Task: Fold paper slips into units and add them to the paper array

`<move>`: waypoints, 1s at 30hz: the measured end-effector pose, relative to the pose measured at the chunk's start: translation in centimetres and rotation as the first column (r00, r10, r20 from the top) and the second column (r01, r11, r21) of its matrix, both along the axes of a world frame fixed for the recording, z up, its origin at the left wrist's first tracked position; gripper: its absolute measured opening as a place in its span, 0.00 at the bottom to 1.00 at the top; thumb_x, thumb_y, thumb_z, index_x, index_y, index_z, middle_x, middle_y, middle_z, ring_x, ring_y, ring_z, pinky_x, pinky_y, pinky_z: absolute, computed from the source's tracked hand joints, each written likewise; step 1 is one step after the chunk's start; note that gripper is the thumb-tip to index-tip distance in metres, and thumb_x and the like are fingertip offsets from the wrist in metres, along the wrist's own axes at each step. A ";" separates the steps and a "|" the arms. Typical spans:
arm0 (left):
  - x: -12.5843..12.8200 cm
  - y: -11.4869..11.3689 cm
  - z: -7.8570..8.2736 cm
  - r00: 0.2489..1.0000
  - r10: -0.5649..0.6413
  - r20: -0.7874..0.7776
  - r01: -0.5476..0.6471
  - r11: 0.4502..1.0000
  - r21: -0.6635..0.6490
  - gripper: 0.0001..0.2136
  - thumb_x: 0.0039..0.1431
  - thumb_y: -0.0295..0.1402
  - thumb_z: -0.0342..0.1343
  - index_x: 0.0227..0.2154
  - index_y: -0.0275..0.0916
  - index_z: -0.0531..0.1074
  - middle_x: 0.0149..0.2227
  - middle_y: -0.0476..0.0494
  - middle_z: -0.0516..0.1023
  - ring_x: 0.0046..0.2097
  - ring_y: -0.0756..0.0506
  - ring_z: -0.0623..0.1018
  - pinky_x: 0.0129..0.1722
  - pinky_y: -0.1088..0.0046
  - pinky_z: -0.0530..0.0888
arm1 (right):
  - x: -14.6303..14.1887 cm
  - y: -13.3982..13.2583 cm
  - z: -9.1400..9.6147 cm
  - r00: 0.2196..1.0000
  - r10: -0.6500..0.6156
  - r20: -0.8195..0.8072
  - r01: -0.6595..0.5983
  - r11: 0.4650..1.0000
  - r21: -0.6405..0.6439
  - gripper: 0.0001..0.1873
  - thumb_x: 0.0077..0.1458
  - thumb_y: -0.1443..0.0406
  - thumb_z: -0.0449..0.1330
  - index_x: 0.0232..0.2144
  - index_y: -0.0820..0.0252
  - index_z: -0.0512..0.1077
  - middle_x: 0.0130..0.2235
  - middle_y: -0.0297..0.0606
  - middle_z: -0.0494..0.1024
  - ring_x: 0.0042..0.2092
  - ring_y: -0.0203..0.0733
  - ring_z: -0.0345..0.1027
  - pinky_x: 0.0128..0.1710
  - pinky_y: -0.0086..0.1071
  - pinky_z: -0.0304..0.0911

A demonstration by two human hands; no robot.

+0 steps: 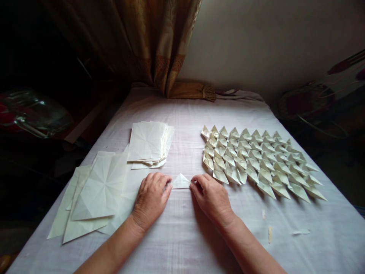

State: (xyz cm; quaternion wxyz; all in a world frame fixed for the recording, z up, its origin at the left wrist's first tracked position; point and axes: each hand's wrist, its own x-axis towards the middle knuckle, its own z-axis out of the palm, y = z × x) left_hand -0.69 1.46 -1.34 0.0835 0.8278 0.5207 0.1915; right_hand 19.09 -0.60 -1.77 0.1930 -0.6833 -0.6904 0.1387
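Note:
Between my two hands, at the middle of the table, is a small folded white paper triangle (180, 182) with its point facing away from me. My left hand (154, 192) pinches its left corner between thumb and fingers. At the opposite corner my right hand (211, 193) pinches it the same way. Close beyond my left hand lies a stack of creased square papers (145, 142). Many folded paper boats (248, 156) stand in tight rows beyond and to the right of my right hand.
Larger creased sheets (99, 190) overlap at the left, partly under my left wrist. Small paper scraps (269, 234) lie at the right front on the pale tablecloth (194, 114). A brown curtain (162, 45) hangs at the back edge. A clear plastic-looking object (40, 114) is beyond the left edge.

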 end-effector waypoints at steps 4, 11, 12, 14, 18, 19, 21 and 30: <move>-0.3 0.0 0.3 0.999 0.044 -0.011 -0.044 0.998 -0.035 0.03 0.58 0.30 0.58 0.35 0.42 0.71 0.39 0.47 0.76 0.42 0.42 0.72 0.43 0.64 0.68 | 0.0 0.1 0.5 1.000 0.006 0.008 -0.006 0.999 -0.054 0.01 0.56 0.65 0.61 0.31 0.55 0.73 0.33 0.33 0.75 0.33 0.37 0.69 0.30 0.29 0.53; 0.0 0.4 0.6 0.999 0.023 -0.044 -0.027 0.995 -0.091 0.02 0.57 0.29 0.59 0.32 0.43 0.72 0.36 0.47 0.75 0.41 0.43 0.72 0.41 0.65 0.66 | -0.2 1.3 1.6 0.993 0.053 0.107 -0.035 0.986 -0.164 0.03 0.55 0.67 0.62 0.29 0.55 0.73 0.32 0.32 0.75 0.31 0.36 0.68 0.28 0.30 0.49; 0.0 0.6 0.7 0.999 0.016 -0.046 -0.021 0.995 -0.102 0.02 0.57 0.29 0.59 0.32 0.43 0.72 0.36 0.47 0.75 0.41 0.43 0.72 0.41 0.65 0.66 | -0.2 1.4 1.7 0.991 0.061 0.116 -0.040 0.984 -0.171 0.03 0.55 0.67 0.61 0.28 0.55 0.73 0.32 0.32 0.75 0.30 0.36 0.68 0.28 0.30 0.49; 0.2 0.8 0.9 0.999 0.009 -0.048 -0.015 0.992 -0.124 0.02 0.57 0.28 0.58 0.30 0.42 0.71 0.35 0.48 0.75 0.41 0.43 0.72 0.41 0.65 0.66 | -0.3 1.5 1.8 0.990 0.067 0.121 -0.046 0.983 -0.175 0.03 0.55 0.67 0.61 0.28 0.55 0.72 0.32 0.32 0.75 0.31 0.36 0.68 0.28 0.30 0.49; 0.3 1.0 1.1 0.999 0.012 -0.040 -0.018 0.987 -0.159 0.03 0.56 0.27 0.57 0.29 0.42 0.70 0.35 0.48 0.74 0.41 0.43 0.72 0.42 0.65 0.66 | -0.2 0.8 1.2 0.993 0.069 0.091 -0.059 0.992 -0.108 0.03 0.55 0.67 0.61 0.29 0.56 0.71 0.32 0.32 0.74 0.31 0.36 0.67 0.29 0.29 0.51; 0.3 0.9 1.1 1.000 0.013 -0.029 -0.017 0.987 -0.162 0.03 0.56 0.27 0.57 0.29 0.42 0.69 0.35 0.48 0.74 0.42 0.43 0.72 0.42 0.64 0.66 | -0.1 0.5 0.9 0.994 0.076 0.078 -0.071 0.995 -0.076 0.03 0.55 0.67 0.60 0.29 0.57 0.70 0.32 0.33 0.73 0.31 0.36 0.67 0.29 0.29 0.51; 0.2 0.7 0.9 1.000 0.010 0.009 -0.008 0.988 -0.152 0.04 0.56 0.26 0.56 0.30 0.42 0.69 0.36 0.48 0.74 0.43 0.43 0.71 0.43 0.65 0.66 | 0.1 0.0 0.2 0.994 0.098 0.049 -0.098 0.995 0.001 0.03 0.55 0.68 0.59 0.29 0.57 0.69 0.31 0.33 0.73 0.31 0.37 0.66 0.30 0.28 0.53; -0.9 -0.4 -0.3 0.984 -0.113 0.138 0.118 0.993 -0.028 0.04 0.58 0.25 0.55 0.31 0.41 0.68 0.31 0.49 0.75 0.37 0.45 0.71 0.40 0.67 0.66 | 0.9 -1.3 -1.7 0.981 0.134 -0.141 -0.093 0.961 0.262 0.05 0.55 0.69 0.55 0.34 0.58 0.69 0.31 0.35 0.75 0.31 0.38 0.67 0.33 0.29 0.59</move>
